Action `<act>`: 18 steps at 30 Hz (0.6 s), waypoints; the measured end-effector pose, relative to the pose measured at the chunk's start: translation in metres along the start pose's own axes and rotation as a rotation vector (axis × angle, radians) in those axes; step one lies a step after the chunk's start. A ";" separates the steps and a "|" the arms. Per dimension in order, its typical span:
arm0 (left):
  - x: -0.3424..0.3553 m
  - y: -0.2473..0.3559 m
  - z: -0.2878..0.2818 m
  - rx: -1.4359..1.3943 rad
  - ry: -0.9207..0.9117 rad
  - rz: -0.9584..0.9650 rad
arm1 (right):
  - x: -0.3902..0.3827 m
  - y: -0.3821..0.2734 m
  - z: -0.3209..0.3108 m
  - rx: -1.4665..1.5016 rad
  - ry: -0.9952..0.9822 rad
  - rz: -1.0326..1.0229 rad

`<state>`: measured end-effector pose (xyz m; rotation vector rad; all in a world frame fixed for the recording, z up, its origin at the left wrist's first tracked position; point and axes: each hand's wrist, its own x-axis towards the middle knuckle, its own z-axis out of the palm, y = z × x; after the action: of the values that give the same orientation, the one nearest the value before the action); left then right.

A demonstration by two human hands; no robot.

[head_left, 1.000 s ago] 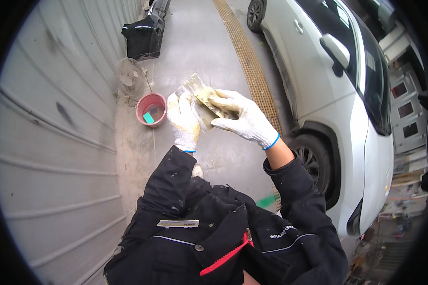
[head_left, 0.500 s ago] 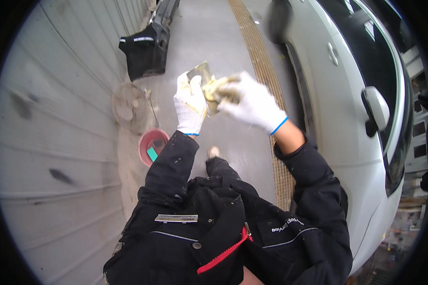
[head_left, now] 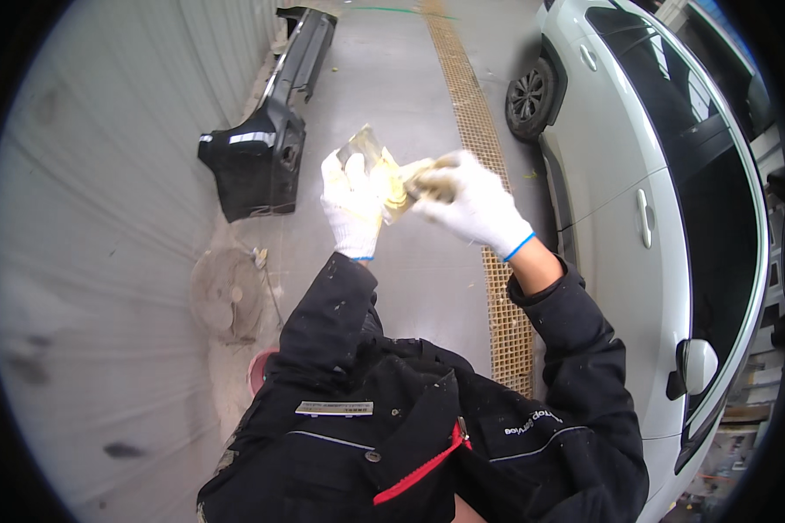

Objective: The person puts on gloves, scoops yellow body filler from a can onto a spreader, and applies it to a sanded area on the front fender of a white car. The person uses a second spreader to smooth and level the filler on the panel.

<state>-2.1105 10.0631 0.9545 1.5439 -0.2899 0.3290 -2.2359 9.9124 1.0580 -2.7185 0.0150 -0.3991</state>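
Observation:
Both my hands wear white knit gloves and are raised in front of me. My left hand (head_left: 351,202) holds a flat yellowish smeared board (head_left: 377,166) upright by its lower edge. My right hand (head_left: 471,202) grips a small yellowish blade-like piece (head_left: 417,174) and presses it against the board's face. The two hands nearly touch over the concrete floor. My black jacket sleeves fill the lower middle of the view.
A white car (head_left: 663,200) stands along the right side, its rear wheel (head_left: 525,98) far ahead. A yellow floor grating (head_left: 484,157) runs beside it. A detached black bumper (head_left: 266,148) lies by the grey corrugated wall (head_left: 105,218). A red bucket's rim (head_left: 257,370) peeks beside my left sleeve.
The view has swung along the car, so the bumper and car shifted and the red bucket slid nearly out of sight. My hands stay together on the board, the right one still working its face.

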 end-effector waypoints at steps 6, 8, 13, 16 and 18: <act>0.278 -0.102 0.191 0.093 -0.177 -0.170 | 0.314 0.148 -0.012 0.039 -0.223 0.312; 0.361 -0.124 0.257 0.017 -0.155 -0.106 | 0.405 0.194 -0.015 0.045 -0.230 0.264; 0.487 -0.203 0.402 -0.145 -0.191 -0.235 | 0.555 0.368 -0.017 0.835 -0.141 0.434; 0.570 -0.272 0.486 -0.350 -0.109 -0.344 | 0.618 0.481 0.038 0.979 -0.105 0.451; 0.636 -0.310 0.554 -0.600 0.015 -0.439 | 0.665 0.567 0.057 0.875 -0.156 0.648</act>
<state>-1.3916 9.5254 0.9184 0.9733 -0.0221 -0.0928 -1.5561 9.3664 0.9740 -1.7394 0.5291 0.0201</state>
